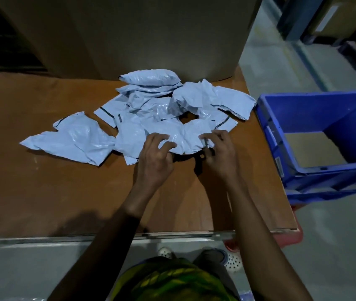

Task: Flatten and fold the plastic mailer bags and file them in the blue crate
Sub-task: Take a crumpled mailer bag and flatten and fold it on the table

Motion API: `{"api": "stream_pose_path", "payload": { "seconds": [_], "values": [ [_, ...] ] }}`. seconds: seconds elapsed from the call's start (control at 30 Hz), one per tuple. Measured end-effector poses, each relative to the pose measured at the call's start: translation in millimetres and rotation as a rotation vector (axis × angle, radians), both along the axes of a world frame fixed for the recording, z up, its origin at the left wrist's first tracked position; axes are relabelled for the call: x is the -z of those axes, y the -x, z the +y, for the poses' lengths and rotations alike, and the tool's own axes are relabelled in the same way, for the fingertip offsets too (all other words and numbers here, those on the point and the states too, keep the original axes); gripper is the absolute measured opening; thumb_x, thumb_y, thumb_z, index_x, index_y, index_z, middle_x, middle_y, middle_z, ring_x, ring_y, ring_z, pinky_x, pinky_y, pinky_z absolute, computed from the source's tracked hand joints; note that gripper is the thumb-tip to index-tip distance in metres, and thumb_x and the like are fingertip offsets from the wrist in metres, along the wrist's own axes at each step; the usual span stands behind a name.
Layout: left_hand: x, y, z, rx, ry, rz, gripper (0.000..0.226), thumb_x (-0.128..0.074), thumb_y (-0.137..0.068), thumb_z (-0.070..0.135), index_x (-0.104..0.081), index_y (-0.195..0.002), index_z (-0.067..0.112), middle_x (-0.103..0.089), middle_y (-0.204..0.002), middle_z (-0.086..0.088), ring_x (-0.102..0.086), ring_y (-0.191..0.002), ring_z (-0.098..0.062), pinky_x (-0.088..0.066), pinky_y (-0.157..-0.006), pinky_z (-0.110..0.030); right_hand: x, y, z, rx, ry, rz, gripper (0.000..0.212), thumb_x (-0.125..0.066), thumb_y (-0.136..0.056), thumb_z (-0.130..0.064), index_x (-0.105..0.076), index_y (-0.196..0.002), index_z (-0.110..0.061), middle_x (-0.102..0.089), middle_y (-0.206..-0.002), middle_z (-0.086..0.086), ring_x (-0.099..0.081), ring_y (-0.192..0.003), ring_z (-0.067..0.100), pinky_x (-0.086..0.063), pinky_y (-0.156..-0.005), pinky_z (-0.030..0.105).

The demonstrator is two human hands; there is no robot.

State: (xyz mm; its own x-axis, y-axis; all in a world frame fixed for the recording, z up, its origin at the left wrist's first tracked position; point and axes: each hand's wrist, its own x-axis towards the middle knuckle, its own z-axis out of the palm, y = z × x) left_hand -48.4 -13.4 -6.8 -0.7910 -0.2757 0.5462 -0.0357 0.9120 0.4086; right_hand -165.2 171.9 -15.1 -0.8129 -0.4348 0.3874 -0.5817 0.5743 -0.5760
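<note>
A heap of crumpled pale blue mailer bags (151, 98) lies on the brown desk (42, 192), toward its far right part, in front of a big cardboard box (129, 35) that stands at the back edge. One loose bag (72, 140) is spread out to the left of the heap, its right end touching the others. Both hands work on the nearest bag (181, 135), which lies wrinkled at the front of the heap. The left hand (157, 157) has its fingers curled over the bag's near edge and pinches the plastic there. The right hand (218, 153) grips the same edge further right, fingers bent on top. A dark shape shows under that edge between the hands; what it is cannot be told. The blue crate (346, 109) sits just past the right side of the desk, tilted, with a flat piece of cardboard at its bottom and no bags visible inside it.
</note>
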Motion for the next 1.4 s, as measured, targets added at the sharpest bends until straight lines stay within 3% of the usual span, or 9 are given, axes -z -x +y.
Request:
{"api": "stream_pose_path", "payload": {
  "seconds": [0.07, 0.17, 0.3, 0.4, 0.6, 0.77, 0.97, 1.17, 1.4],
  "values": [
    [-7.3, -11.3, 12.3, 0.048, -0.040, 0.034, 0.033, -0.059, -0.079, -0.011, -0.074, -0.102, 0.007, -0.066, -0.120, -0.013, -0.055, -0.120, -0.030, -0.048, -0.093, -0.029, -4.8, -13.4, 24.0, 0.016, 0.018, 0.022, 0.040, -0.072, -0.085, 0.004, -0.073, -0.119, -0.018, -0.058, -0.122, 0.011, -0.058, -0.119, 0.028, -0.041, -0.090, 0.017],
    [-3.3, -32.6, 29.8, 0.142, -0.112, 0.025, 0.030, -0.062, -0.082, -0.008, -0.074, -0.105, 0.008, -0.064, -0.125, -0.012, -0.054, -0.124, -0.028, -0.036, -0.107, -0.019, -3.4, -45.0, 58.2, 0.011, 0.047, 0.013, 0.039, -0.073, -0.088, 0.001, -0.071, -0.123, -0.016, -0.058, -0.123, 0.011, -0.057, -0.123, 0.027, -0.046, -0.096, 0.026],
    [21.2, -58.4, 41.9, 0.289, -0.243, -0.108, 0.039, -0.065, -0.084, 0.002, -0.070, -0.120, 0.015, -0.058, -0.137, -0.006, -0.049, -0.133, -0.024, -0.041, -0.111, -0.040, 16.9, -84.2, 89.8, 0.029, 0.003, -0.062, 0.047, -0.071, -0.086, 0.005, -0.069, -0.128, -0.016, -0.059, -0.129, 0.013, -0.054, -0.126, 0.030, -0.049, -0.100, 0.048],
    [30.7, -69.9, 44.8, 0.320, -0.339, -0.243, 0.049, -0.060, -0.090, 0.021, -0.060, -0.139, 0.022, -0.046, -0.154, 0.002, -0.031, -0.149, -0.020, -0.029, -0.121, -0.047, 11.0, -99.2, 89.5, 0.086, -0.024, -0.036, 0.064, -0.062, -0.076, 0.008, -0.063, -0.133, -0.020, -0.054, -0.143, 0.015, -0.048, -0.128, 0.034, -0.042, -0.105, 0.048],
    [2.4, -37.2, 68.8, 0.146, -0.076, -0.258, 0.052, -0.032, -0.107, 0.037, -0.047, -0.153, 0.018, -0.038, -0.163, -0.006, -0.022, -0.156, -0.024, -0.016, -0.128, -0.050, -30.9, -90.1, 44.8, 0.082, 0.001, 0.056, 0.044, -0.045, -0.096, -0.025, -0.066, -0.132, -0.010, -0.053, -0.150, 0.012, -0.046, -0.140, 0.031, -0.036, -0.114, 0.039],
    [39.8, -10.5, 75.9, 0.107, 0.141, -0.460, 0.063, -0.015, -0.107, 0.040, -0.027, -0.162, 0.011, -0.019, -0.170, -0.013, -0.010, -0.159, -0.033, -0.012, -0.128, -0.053, 21.6, -66.4, 24.1, 0.046, -0.360, 0.007, 0.051, -0.035, -0.106, -0.034, -0.053, -0.147, -0.013, -0.044, -0.160, 0.011, -0.030, -0.154, 0.029, -0.022, -0.126, 0.048],
    [63.5, -14.0, 67.3, 0.111, 0.149, -0.426, 0.061, -0.030, -0.109, 0.040, -0.021, -0.164, 0.017, -0.013, -0.172, -0.008, -0.006, -0.160, -0.030, -0.013, -0.127, -0.056, 38.5, -78.1, 36.7, 0.160, -0.463, 0.102, 0.058, -0.034, -0.110, -0.048, -0.034, -0.162, -0.022, -0.021, -0.171, 0.002, -0.006, -0.161, 0.024, -0.008, -0.129, 0.051],
    [59.1, 21.9, 56.5, 0.048, 0.187, -0.526, 0.066, -0.021, -0.106, 0.050, -0.022, -0.164, 0.019, -0.017, -0.171, -0.013, -0.005, -0.159, -0.035, -0.008, -0.126, -0.059, 40.6, -38.1, 22.9, 0.224, -0.494, 0.066, 0.058, -0.036, -0.107, -0.053, -0.046, -0.156, -0.025, -0.035, -0.166, 0.006, -0.017, -0.158, 0.032, -0.008, -0.128, 0.054],
    [57.1, -25.2, 72.3, 0.041, 0.209, -0.472, 0.064, -0.030, -0.108, 0.048, -0.016, -0.165, 0.022, -0.008, -0.173, -0.007, 0.001, -0.160, -0.031, -0.006, -0.126, -0.061, 51.6, -86.6, 39.6, 0.255, -0.464, 0.040, 0.059, -0.034, -0.108, -0.055, -0.034, -0.161, -0.031, -0.025, -0.170, -0.002, -0.008, -0.160, 0.028, -0.010, -0.128, 0.055]
  ]
}}
